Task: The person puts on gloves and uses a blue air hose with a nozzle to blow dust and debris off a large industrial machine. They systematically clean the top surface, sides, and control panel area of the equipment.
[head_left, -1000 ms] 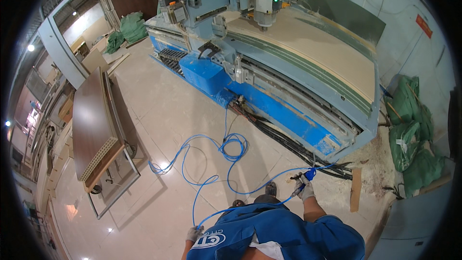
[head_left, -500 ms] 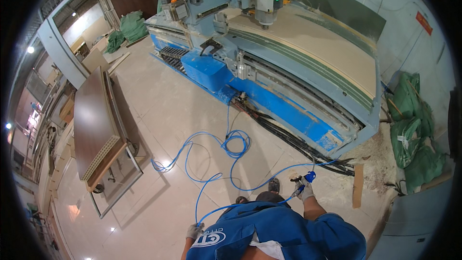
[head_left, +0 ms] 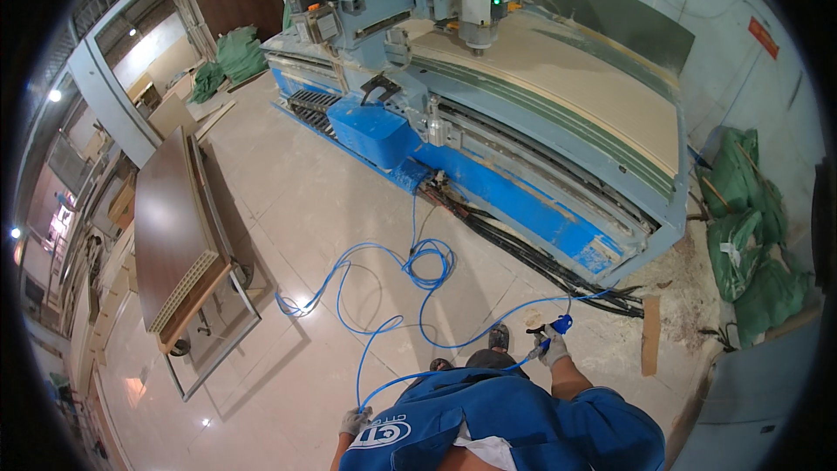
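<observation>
In my gloved right hand (head_left: 554, 350) is a blue air blow gun (head_left: 562, 324), gripped in front of my right side over the floor. A blue air hose (head_left: 410, 378) runs from the gun across my front to my left hand (head_left: 353, 421). That hand, also gloved, is closed around the hose low at my left side. Beyond it the hose lies in loose loops on the tiles and runs up to the large blue and grey CNC router (head_left: 488, 166). The fingers of both hands are partly hidden.
Black cables (head_left: 523, 240) lie along the machine's base. Dust and a cardboard strip (head_left: 650, 336) are on the floor at right, near green sacks (head_left: 741, 235). At left stands a wheeled cart (head_left: 218, 358) with brown panels (head_left: 170, 218). A grey cabinet (head_left: 741, 401) is at lower right.
The view has shifted very slightly. Both hands keep their hold on the blow gun and the hose, with almost no movement.
</observation>
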Tool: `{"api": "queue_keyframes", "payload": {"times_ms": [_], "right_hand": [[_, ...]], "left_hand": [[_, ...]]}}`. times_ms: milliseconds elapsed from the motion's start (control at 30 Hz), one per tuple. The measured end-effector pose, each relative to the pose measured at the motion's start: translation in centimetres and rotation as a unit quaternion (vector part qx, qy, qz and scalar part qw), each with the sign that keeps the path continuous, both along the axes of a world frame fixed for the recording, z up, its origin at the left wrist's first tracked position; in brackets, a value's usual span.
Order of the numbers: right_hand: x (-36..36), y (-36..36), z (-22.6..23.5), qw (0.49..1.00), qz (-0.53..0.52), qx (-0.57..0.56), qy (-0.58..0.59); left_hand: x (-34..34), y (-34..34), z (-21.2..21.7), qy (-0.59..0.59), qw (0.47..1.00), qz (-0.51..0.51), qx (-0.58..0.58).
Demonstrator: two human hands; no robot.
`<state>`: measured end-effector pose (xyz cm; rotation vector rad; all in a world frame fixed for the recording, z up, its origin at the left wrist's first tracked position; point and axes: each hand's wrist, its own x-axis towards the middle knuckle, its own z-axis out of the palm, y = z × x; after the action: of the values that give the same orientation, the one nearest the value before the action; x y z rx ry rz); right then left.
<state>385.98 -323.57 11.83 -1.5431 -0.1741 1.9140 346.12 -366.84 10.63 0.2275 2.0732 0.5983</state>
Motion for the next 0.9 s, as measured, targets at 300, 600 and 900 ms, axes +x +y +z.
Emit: {"api": "queue_keyframes", "payload": {"times_ms": [300, 600, 900], "right_hand": [[0.4, -1.0, -0.2, 1.0, -0.004, 0.0, 0.006], [0.3, -0.9, -0.5, 1.0, 0.009, -0.002, 0.003], [-0.4, -0.9, 2.4, 0.983, 0.027, 0.001, 0.179]], "left_hand": [[0.2, 0.2, -0.4, -0.015, 0.999, 0.019, -0.029], [0.5, 0.7, 1.3, -0.022, 0.999, 0.026, -0.02], [1.1, 3.2, 6.0, 0.017, 0.999, 0.037, -0.034]]}}
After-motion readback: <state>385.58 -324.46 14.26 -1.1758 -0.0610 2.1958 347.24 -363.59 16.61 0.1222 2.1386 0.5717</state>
